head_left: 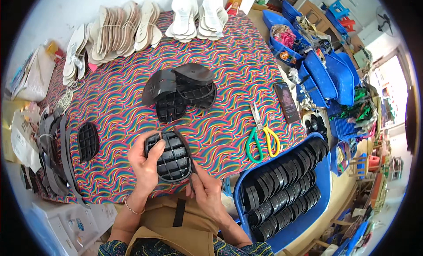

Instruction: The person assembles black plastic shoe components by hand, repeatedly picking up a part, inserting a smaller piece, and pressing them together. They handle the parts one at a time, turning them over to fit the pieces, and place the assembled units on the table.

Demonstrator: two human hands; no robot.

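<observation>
Close to the table's front edge, my left hand grips a black moulded shoe-heel piece, its gridded underside facing up and the thumb pressed on its top left. A thin dark strip curves along the right edge of this piece. Its lower end goes into my right hand, whose fingers are pinched on it below the heel piece. Farther back lies a small pile of similar black heel pieces, some smooth side up and some grid side up. Another single heel piece rests on the left.
Scissors with green and yellow handles and a phone lie at right. A blue basket of black heel pieces stands beside the table's front right. Dark strips hang at left; tied insole bundles line the back.
</observation>
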